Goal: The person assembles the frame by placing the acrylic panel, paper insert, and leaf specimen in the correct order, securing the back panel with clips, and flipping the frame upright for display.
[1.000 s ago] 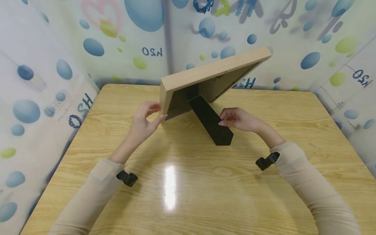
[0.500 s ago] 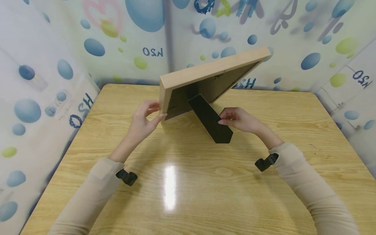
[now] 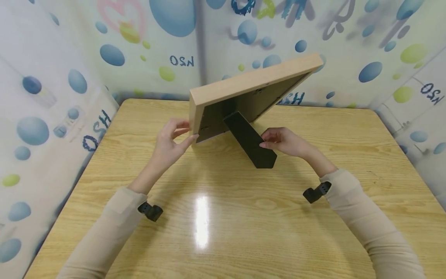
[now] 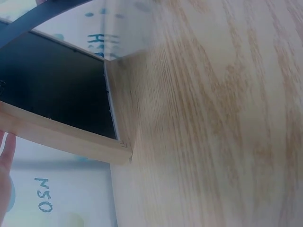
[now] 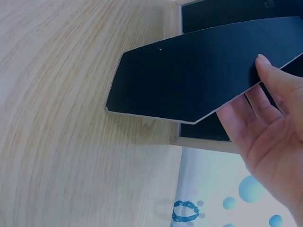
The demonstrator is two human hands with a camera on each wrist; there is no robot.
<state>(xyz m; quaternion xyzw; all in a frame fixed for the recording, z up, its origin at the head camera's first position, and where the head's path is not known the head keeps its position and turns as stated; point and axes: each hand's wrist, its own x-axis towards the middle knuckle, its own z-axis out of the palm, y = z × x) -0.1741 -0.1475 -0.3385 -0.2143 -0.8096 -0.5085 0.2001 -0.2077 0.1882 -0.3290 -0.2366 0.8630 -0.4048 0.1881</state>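
Observation:
A picture frame (image 3: 256, 79) with a light wood border and a dark back stands tilted on the table, its back toward me. From its back a black easel stand leg (image 3: 249, 141) swings out toward me. My left hand (image 3: 170, 145) holds the frame's left side, thumb at the back edge and fingers along the outer side. My right hand (image 3: 283, 142) pinches the stand leg near its lower end. In the right wrist view the thumb lies on the leg's broad face (image 5: 189, 71) with the other fingers behind it. The frame's front is hidden.
The wood-grain table (image 3: 251, 224) reaches back to a patterned curtain wall (image 3: 139, 58) printed with blue and green bubbles. Similar walls close in at left and right. A bright light reflection (image 3: 201, 221) lies on the tabletop. Each wrist carries a small black camera (image 3: 150, 211).
The stand leg's lower end has risen slightly in the head view. Both hands keep their grips, and the frame stays almost still.

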